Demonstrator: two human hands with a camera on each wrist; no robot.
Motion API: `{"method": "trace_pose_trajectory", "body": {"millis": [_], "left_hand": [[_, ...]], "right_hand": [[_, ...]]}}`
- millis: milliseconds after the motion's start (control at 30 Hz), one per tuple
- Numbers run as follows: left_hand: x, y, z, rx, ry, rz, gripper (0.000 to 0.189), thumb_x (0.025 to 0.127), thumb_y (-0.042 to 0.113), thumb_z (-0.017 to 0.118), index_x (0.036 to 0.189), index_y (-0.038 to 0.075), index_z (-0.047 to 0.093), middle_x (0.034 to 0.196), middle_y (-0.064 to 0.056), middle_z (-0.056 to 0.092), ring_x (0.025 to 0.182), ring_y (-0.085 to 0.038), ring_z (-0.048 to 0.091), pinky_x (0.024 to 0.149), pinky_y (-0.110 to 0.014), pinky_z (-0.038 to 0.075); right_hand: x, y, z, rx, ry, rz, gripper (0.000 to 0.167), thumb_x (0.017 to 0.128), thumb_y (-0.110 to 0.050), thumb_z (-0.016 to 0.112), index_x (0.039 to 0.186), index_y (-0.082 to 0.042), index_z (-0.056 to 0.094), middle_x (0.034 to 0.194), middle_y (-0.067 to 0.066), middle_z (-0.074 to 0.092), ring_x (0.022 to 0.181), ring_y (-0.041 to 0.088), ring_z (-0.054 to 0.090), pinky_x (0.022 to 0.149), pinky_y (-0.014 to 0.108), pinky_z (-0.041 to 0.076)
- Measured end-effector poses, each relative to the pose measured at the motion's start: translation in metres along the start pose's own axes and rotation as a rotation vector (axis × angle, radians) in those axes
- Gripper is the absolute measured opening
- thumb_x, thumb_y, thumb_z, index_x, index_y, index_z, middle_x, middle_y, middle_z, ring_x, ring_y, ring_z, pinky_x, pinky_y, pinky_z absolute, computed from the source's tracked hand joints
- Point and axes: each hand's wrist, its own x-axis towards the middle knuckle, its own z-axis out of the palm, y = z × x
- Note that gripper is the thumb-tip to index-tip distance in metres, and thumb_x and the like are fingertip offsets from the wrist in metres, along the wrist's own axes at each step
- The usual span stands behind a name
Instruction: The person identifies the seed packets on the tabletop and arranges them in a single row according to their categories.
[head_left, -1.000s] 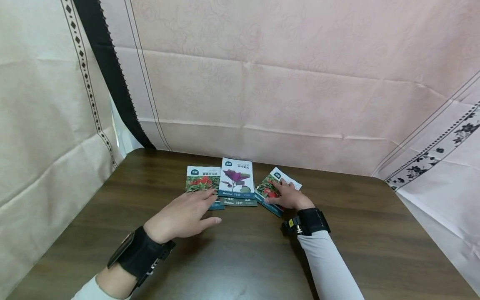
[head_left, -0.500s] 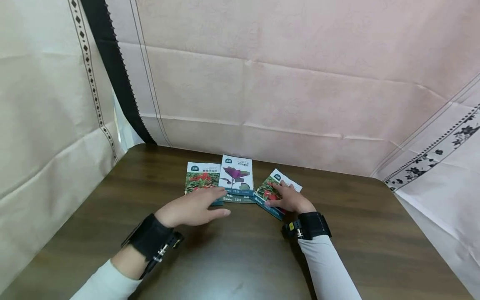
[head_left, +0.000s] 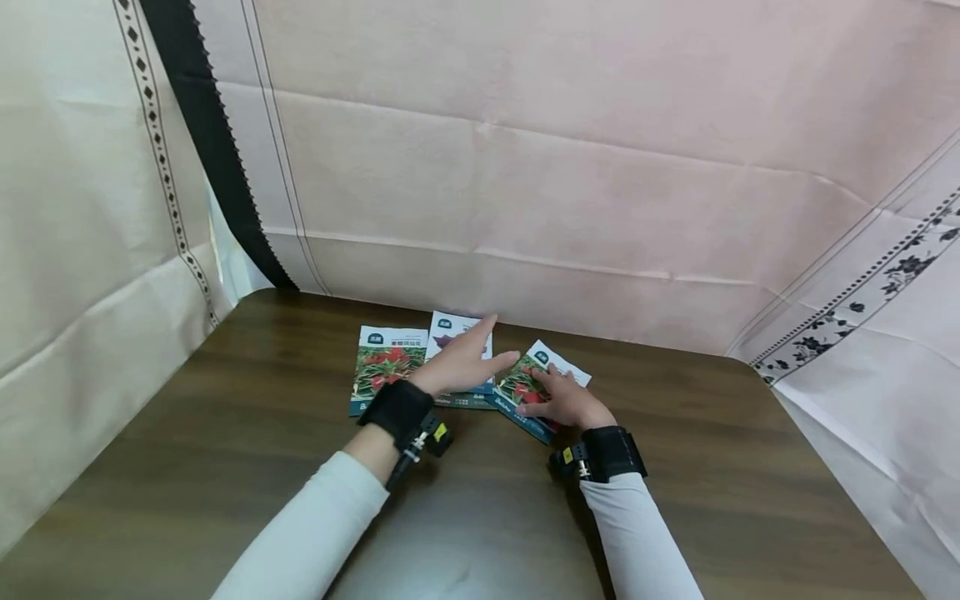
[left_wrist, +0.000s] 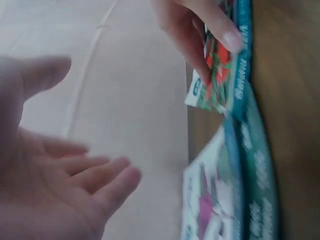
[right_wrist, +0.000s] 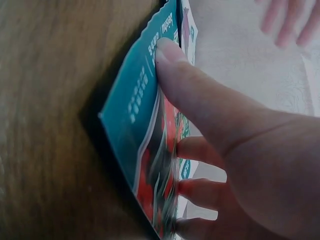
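Note:
Several flower seed packets lie on the table. My right hand (head_left: 567,402) rests with spread fingers on the tilted red-flower packet (head_left: 520,422); in the right wrist view the thumb (right_wrist: 172,52) touches its teal band and the fingertips touch its printed face. Over the middle packet (head_left: 448,323), white with a purple plant, my left hand (head_left: 459,365) hovers with fingers extended and hides much of it. The left wrist view shows that hand (left_wrist: 65,185) holding nothing. Beneath the middle packet another packet (head_left: 467,401) shows its green lower edge. Another red-flower packet (head_left: 386,364) lies at the left.
The brown wooden table (head_left: 225,450) has rounded far corners. A pale patterned cloth (head_left: 525,167) hangs behind its far edge, with a black strip (head_left: 217,142) at the left. Both wrists wear black straps (head_left: 397,412) with small cameras.
My left hand has moved right and away from me, from the left packet to over the middle one, uncovering the left packet. The right hand stays on the tilted packet.

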Motion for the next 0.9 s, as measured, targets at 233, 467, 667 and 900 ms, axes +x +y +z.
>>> {"method": "trace_pose_trajectory", "body": {"millis": [233,467,667,900], "left_hand": [[0.027,0.018,0.037,0.341,0.092,0.022,0.083,0.099,0.044,0.049,0.154,0.001,0.004,0.162,-0.017,0.007,0.151,-0.029,0.010,0.120,-0.046,0.017],[0.032,0.007,0.063,0.435,0.055,-0.021,0.077,0.099,0.039,0.051,0.152,-0.003,0.015,0.159,-0.023,0.016,0.149,-0.036,0.015,0.120,-0.049,0.016],[0.032,0.003,0.063,0.447,0.003,0.010,0.070,0.101,0.034,0.048,0.150,-0.005,0.020,0.156,-0.025,0.025,0.147,-0.038,0.022,0.119,-0.050,0.020],[0.033,0.003,0.066,0.427,-0.108,-0.022,0.066,0.102,0.037,0.045,0.152,0.001,0.023,0.154,-0.026,0.030,0.145,-0.038,0.025,0.118,-0.049,0.022]], "right_hand": [[0.000,0.000,0.002,0.006,0.028,0.017,0.079,0.086,-0.047,0.069,0.151,-0.019,0.035,0.161,0.020,0.015,0.147,0.047,0.009,0.107,0.070,0.022],[0.000,-0.001,0.004,-0.034,0.051,-0.010,0.077,0.086,-0.045,0.070,0.150,-0.019,0.037,0.160,0.020,0.019,0.145,0.050,0.015,0.104,0.070,0.028],[0.002,-0.004,-0.002,-0.066,0.071,-0.017,0.074,0.087,-0.042,0.069,0.150,-0.020,0.037,0.160,0.019,0.021,0.144,0.050,0.016,0.104,0.069,0.030],[0.003,-0.001,0.000,-0.056,0.041,-0.001,0.074,0.089,-0.041,0.068,0.151,-0.021,0.034,0.160,0.019,0.017,0.146,0.049,0.012,0.106,0.068,0.027]]}}
